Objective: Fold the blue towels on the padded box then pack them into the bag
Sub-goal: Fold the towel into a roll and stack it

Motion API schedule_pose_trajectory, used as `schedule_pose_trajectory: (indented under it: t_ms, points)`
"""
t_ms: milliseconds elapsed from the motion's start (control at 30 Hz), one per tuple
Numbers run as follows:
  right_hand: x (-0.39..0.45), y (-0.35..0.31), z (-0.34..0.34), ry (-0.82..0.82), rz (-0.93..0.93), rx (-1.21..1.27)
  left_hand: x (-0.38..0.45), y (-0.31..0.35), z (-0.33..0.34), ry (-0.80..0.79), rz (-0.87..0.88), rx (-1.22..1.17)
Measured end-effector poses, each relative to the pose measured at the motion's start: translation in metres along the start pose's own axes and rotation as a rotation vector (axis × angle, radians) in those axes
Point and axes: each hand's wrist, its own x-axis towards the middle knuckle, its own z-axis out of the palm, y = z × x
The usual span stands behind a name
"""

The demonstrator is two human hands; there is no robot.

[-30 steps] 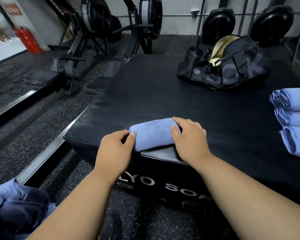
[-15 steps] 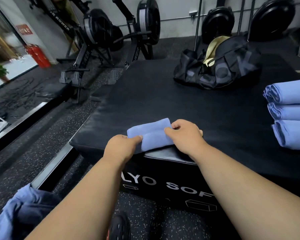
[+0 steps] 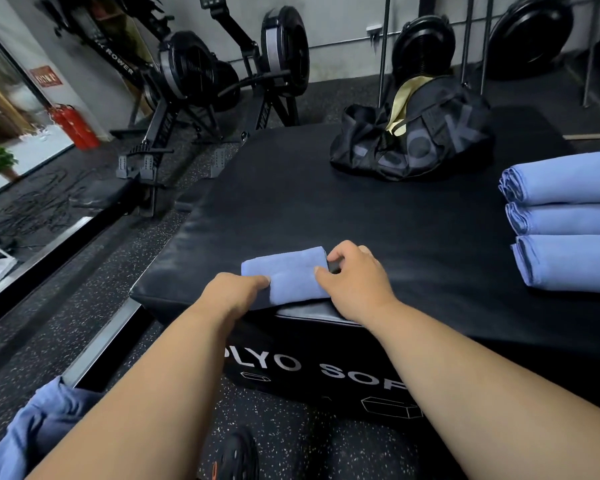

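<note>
Your left hand and right hand now pinch the folded towel at its ends, having closed in from flat pressing. It lies at 6 o'clock on the padded box. Folding looks complete; the bag waits at 1 o'clock.

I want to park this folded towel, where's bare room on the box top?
Bare padding lies mid-box between the towel in hand, the black bag and the three folded towels; also the far left corner. The right edge is crowded.
</note>
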Motion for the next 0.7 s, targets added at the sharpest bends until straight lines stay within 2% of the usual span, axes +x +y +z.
schedule_pose_trajectory:
  t_ms: [100, 300, 400, 567, 700]
  points:
    - [-0.002, 0.000, 0.006, 0.037, -0.058, -0.037, 0.000, 0.005, 0.000, -0.009, -0.006, 0.006]
    - [0.001, -0.002, 0.003, 0.025, -0.027, -0.068, -0.005, 0.015, 0.002, -0.046, -0.055, -0.088]
    - [0.001, -0.002, 0.000, 0.010, -0.017, -0.048, -0.010, 0.016, 0.000, -0.044, -0.025, -0.235]
    - [0.000, 0.003, -0.007, -0.022, -0.008, -0.007, -0.015, 0.016, 0.006, -0.156, 0.031, -0.627]
    - [-0.002, 0.006, -0.011, -0.048, -0.029, 0.022, -0.023, 0.022, 0.008, -0.178, 0.110, -0.647]
